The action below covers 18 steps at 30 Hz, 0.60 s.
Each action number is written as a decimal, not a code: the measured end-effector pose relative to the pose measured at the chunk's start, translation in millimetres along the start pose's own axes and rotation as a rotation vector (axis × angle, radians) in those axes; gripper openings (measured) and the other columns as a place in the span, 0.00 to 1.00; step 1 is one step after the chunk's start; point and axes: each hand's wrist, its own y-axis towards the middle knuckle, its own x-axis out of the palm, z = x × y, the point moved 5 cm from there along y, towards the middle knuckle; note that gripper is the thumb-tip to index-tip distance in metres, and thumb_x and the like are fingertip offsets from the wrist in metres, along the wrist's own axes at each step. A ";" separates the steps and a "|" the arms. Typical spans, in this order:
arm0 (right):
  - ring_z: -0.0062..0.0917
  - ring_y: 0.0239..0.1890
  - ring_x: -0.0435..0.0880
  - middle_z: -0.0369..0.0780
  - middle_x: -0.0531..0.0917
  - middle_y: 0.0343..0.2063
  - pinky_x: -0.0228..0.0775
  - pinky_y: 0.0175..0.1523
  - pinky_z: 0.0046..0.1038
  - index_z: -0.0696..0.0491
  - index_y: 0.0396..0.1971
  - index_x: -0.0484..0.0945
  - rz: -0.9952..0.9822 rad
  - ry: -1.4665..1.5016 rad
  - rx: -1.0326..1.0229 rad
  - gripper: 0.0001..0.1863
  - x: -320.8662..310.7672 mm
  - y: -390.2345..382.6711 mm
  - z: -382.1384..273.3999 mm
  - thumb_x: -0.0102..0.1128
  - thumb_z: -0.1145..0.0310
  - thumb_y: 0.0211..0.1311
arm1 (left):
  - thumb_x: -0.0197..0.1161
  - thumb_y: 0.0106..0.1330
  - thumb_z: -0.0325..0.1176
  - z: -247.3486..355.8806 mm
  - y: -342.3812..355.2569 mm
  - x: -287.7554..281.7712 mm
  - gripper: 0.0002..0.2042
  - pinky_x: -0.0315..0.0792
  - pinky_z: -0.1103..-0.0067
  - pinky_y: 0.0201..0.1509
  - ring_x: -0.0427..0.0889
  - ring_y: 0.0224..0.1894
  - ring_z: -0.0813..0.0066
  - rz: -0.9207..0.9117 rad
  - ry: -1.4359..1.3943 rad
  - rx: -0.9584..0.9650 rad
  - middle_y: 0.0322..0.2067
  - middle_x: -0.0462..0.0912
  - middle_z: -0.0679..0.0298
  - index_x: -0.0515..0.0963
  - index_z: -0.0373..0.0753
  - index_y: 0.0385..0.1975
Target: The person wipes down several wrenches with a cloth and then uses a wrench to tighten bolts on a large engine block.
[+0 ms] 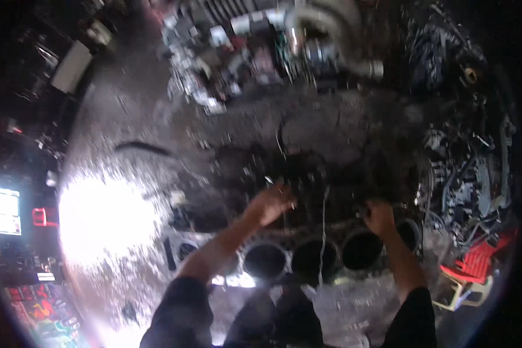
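Directly in front of me lies a dark engine block (288, 233) with several round cylinder bores in a row. My left hand (272, 203) reaches over its far side, left of the middle, fingers curled; what they close on is lost in blur. Farther right, my right hand (380, 216) is closed at the block's far edge beside a dark part I cannot make out. Between the two hands a thin pale cord or strip (323, 238) runs across the block, passing in front of one bore.
Beyond the block stands a large engine assembly (255, 58) with a thick curved pipe (330, 20). Metal parts (467, 180) crowd the right side, near a red plastic object (475, 261). A dark curved hose (142, 148) lies on the stained floor (127, 110). A screen (4, 210) glows far left.
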 end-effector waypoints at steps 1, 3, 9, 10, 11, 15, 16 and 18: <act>0.45 0.44 0.83 0.49 0.83 0.37 0.75 0.53 0.45 0.59 0.39 0.82 0.041 0.006 -0.036 0.19 -11.5 0.5 -9.3 0.69 0.61 0.51 | 0.58 0.68 0.34 -3.0 -4.1 -3.4 0.12 0.74 0.64 0.60 0.72 0.62 0.53 0.084 0.227 0.146 0.55 0.77 0.57 0.81 0.44 0.49; 0.44 0.44 0.81 0.48 0.82 0.37 0.74 0.53 0.45 0.57 0.38 0.81 0.128 -0.137 -0.123 0.19 -4.2 -4.7 0.2 0.70 0.60 0.49 | 0.59 0.67 0.36 -14.3 15.1 -15.2 0.12 0.74 0.64 0.59 0.74 0.61 0.53 0.075 0.182 0.008 0.54 0.77 0.56 0.81 0.45 0.49; 0.45 0.45 0.80 0.47 0.79 0.40 0.74 0.48 0.45 0.54 0.38 0.80 0.215 -0.160 0.080 0.18 -5.9 -30.5 -28.8 0.69 0.61 0.47 | 0.61 0.66 0.37 -116.0 -22.0 106.1 0.21 0.78 0.66 0.59 0.81 0.56 0.58 0.006 -0.100 -0.292 0.56 0.80 0.55 0.77 0.49 0.60; 0.45 0.45 0.80 0.47 0.79 0.40 0.74 0.48 0.45 0.54 0.38 0.80 0.221 -0.161 0.075 0.18 -4.2 -32.0 -35.7 0.69 0.61 0.47 | 0.61 0.66 0.38 -126.3 -26.2 115.2 0.21 0.79 0.65 0.58 0.81 0.56 0.59 0.032 -0.107 -0.267 0.56 0.80 0.55 0.77 0.50 0.60; 0.45 0.45 0.80 0.48 0.79 0.41 0.74 0.49 0.45 0.53 0.37 0.80 0.251 -0.170 0.100 0.17 -4.8 -33.3 -39.5 0.68 0.61 0.48 | 0.61 0.66 0.38 -134.9 -28.9 122.9 0.21 0.80 0.65 0.57 0.81 0.56 0.59 0.055 -0.110 -0.239 0.56 0.80 0.55 0.77 0.50 0.60; 0.47 0.48 0.80 0.49 0.80 0.44 0.74 0.53 0.46 0.53 0.38 0.81 0.387 -0.174 0.092 0.16 0.6 -30.5 -37.1 0.66 0.60 0.52 | 0.62 0.67 0.42 -157.1 -21.5 138.6 0.20 0.79 0.66 0.59 0.81 0.58 0.58 -0.266 0.220 -0.159 0.58 0.80 0.56 0.79 0.52 0.59; 0.47 0.48 0.80 0.49 0.80 0.44 0.74 0.53 0.46 0.53 0.38 0.81 0.388 -0.179 0.097 0.16 -1.5 -29.0 -37.0 0.66 0.60 0.52 | 0.62 0.68 0.43 -155.1 -17.5 140.4 0.20 0.78 0.65 0.60 0.81 0.58 0.57 -0.382 0.332 -0.078 0.58 0.80 0.57 0.79 0.52 0.59; 0.47 0.52 0.79 0.50 0.80 0.48 0.74 0.56 0.47 0.53 0.42 0.82 0.188 -0.102 0.160 0.17 3.8 -19.4 -32.1 0.63 0.59 0.56 | 0.58 0.68 0.42 -156.5 -22.9 117.1 0.16 0.79 0.64 0.54 0.83 0.52 0.55 -0.204 0.228 0.002 0.51 0.83 0.53 0.82 0.45 0.51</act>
